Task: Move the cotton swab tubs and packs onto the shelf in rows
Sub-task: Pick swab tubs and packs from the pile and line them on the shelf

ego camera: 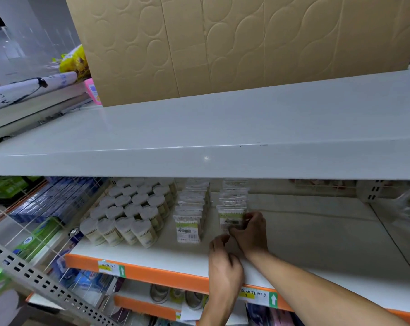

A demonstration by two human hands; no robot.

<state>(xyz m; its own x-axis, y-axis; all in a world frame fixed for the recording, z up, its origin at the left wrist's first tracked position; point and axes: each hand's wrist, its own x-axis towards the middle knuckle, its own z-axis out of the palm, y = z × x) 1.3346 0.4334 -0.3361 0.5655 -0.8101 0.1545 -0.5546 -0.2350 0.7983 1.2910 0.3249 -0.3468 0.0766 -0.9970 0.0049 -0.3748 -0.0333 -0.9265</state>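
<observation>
Left hand: left hand (224, 262) hovers over the front edge of the shelf, fingers loosely curled, gripping nothing that can be seen.
Right hand: right hand (249, 232) reaches further in and pinches the front pack (231, 218) of the right-hand row, thumb low on its front face, fingers at its right edge.
Side section: blue boxes (51, 198) and green packets (38, 236) lie behind a wire divider (32, 216) at far left.
Tubs: cotton swab tubs (131, 212) stand upright in tight rows on the left of the shelf (316, 243), white lids up, touching one another.
Left pack row: just right of the tubs, a row of packs (191, 215) stands upright, running front to back, barcode on the foremost.
Right pack row: second row of packs (233, 196) stands a little apart from the first, ending at the held pack.
Shelf edge: orange strip (152, 275) carries price labels (111, 268) with green arrows.
Upper shelf: white board (222, 137) overhangs, with a cardboard box (222, 43) on it.
</observation>
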